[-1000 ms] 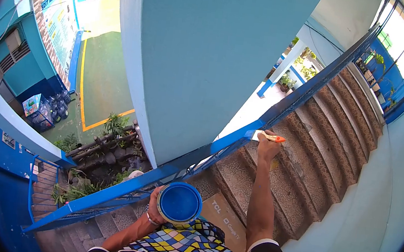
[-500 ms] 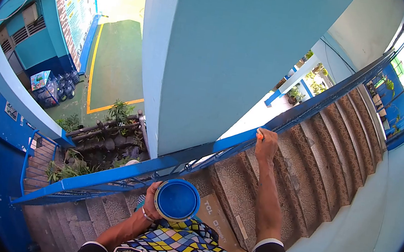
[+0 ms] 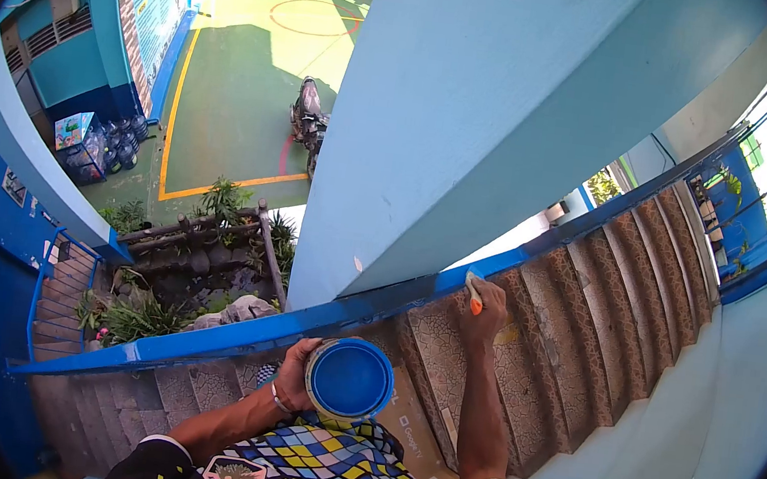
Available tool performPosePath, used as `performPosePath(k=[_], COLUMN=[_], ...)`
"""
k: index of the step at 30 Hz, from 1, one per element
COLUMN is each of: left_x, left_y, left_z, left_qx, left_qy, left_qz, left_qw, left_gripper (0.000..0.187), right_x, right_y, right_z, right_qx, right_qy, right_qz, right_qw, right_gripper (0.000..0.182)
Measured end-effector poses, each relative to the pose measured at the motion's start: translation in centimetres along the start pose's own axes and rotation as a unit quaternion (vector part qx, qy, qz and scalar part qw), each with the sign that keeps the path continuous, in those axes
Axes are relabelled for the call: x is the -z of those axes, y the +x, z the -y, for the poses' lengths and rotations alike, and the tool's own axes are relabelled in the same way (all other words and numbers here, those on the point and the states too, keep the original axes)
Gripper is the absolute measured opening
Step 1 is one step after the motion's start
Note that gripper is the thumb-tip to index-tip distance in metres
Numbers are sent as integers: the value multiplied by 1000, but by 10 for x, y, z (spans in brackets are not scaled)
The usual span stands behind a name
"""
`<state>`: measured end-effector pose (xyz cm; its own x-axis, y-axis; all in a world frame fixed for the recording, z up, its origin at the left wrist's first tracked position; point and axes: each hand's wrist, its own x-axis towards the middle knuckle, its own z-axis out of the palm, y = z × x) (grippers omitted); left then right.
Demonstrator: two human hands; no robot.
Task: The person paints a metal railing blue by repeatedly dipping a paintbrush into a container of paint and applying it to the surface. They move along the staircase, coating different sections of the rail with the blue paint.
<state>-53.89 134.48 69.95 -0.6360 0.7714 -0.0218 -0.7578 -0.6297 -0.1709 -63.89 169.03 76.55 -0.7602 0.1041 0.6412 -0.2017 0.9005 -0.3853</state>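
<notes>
My left hand (image 3: 294, 376) grips the side of an open paint can (image 3: 340, 415) in front of my chest. Blue paint (image 3: 351, 378) shows inside it. In my right hand (image 3: 487, 316) is a paintbrush (image 3: 475, 302) with an orange part to its handle. The brush tip is at the blue stair handrail (image 3: 395, 300), right of the pillar; whether the bristles press on it is hard to see. Brighter blue covers the lower left of the rail, while the stretch past the pillar base looks darker.
Patterned stairs (image 3: 576, 295) rise to the right and descend at lower left. A pale blue pillar (image 3: 450, 152) stands behind the rail. Flat cardboard (image 3: 415, 423) lies on the steps beside me. Beyond the rail are a planted pond (image 3: 219, 268) and a parked motorcycle (image 3: 308, 122).
My right hand has moved down and slightly left along the rail, and the brush now shows more. The can has shifted slightly right. The view has turned, bringing the motorcycle into sight.
</notes>
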Motion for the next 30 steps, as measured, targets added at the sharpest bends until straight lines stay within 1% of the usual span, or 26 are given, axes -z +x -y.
performPosePath(k=[4, 7, 9, 10, 13, 16, 17, 20, 21, 23, 24, 25, 28, 29, 30], left_x=[-2, -4, -4, -4, -4, -2, -1, 1, 0, 1, 1, 2, 2, 2, 3], left_y=[-8, -18, -24, -25, -26, -26, -26, -26, -26, -22, -21, -20, -19, -18, -17], left_z=[-10, -16, -18, -19, -21, -20, -19, -16, -15, -13, -11, -9, -7, -6, -5], left_qx=[36, 38, 38, 40, 48, 42, 36, 20, 18, 17, 17, 16, 11, 10, 10], left_qy=[-6, 9, 7, 6, -2, -9, -4, 5, 4, -4, -10, -17, -16, -14, -11], left_qz=[18, -1, -12, -17, -6, 8, 1, -13, -11, -5, -2, 1, 2, 2, 2], left_qw=[999, 999, 999, 999, 999, 999, 999, 1000, 1000, 1000, 1000, 1000, 1000, 1000, 1000], left_gripper=[73, 72, 72, 72, 72, 72, 72, 73, 73, 73, 73, 72, 73, 73, 73], right_x=[5, 23, 25, 28, 26, 9, -4, -21, -24, -21, -18, -12, -4, 0, -2], right_y=[-4, -1, 8, 13, 30, 40, 39, 52, 57, 70, 79, 87, 100, 103, 101], right_z=[24, 56, 52, 46, 5, -33, -58, -98, -108, -125, -119, -114, -104, -90, -91], right_qx=[29, -99, -225, -288, -353, -437, -449, -434, -403, -411, -414, -405, -326, -306, -271], right_qy=[3, 59, 123, 154, 287, 306, 301, 205, 174, 93, 51, -39, -98, -85, -79], right_qz=[36, 78, 41, 20, -2, 42, 43, 27, -4, -36, -52, -59, -126, -138, -126], right_qw=[999, 990, 966, 945, 891, 845, 840, 877, 898, 906, 908, 912, 932, 938, 951], right_gripper=[21, 20, 21, 22, 22, 26, 25, 27, 29, 30, 31, 31, 30, 24, 24])
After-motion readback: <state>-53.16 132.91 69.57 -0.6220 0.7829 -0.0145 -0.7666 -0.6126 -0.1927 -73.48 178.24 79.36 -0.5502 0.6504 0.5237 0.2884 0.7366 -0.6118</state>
